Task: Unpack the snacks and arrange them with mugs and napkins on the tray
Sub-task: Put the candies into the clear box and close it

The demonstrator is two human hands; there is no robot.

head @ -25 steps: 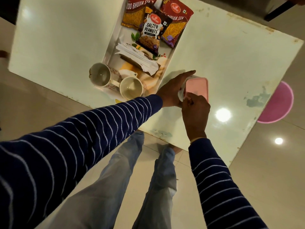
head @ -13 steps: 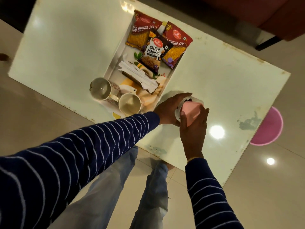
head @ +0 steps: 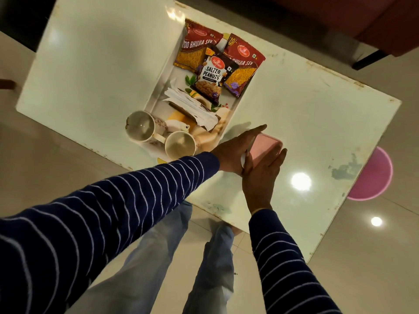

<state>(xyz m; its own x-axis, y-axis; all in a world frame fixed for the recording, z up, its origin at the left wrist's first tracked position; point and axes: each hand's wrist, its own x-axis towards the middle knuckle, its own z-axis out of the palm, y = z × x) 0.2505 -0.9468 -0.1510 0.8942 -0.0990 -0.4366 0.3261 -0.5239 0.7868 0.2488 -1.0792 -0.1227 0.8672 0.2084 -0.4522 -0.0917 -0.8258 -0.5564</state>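
Both hands, left hand (head: 235, 150) and right hand (head: 260, 171), pressed flat against sides of pink-lidded box (head: 266, 147), grip clamping it on surface (head: 306, 123). Rigid, light (probably), smooth; hold by sides. Tray (head: 158, 96) at 11 o'clock: mugs (head: 180, 145), napkins (head: 192, 107), snack packets (head: 209, 74) farthest.

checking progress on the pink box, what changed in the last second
The pink box went from lying flat under the right hand to being pressed between both palms, the left hand flat against its left side. Whether it has left the table is unclear. The snack packets, napkins and mugs on the tray stayed put.
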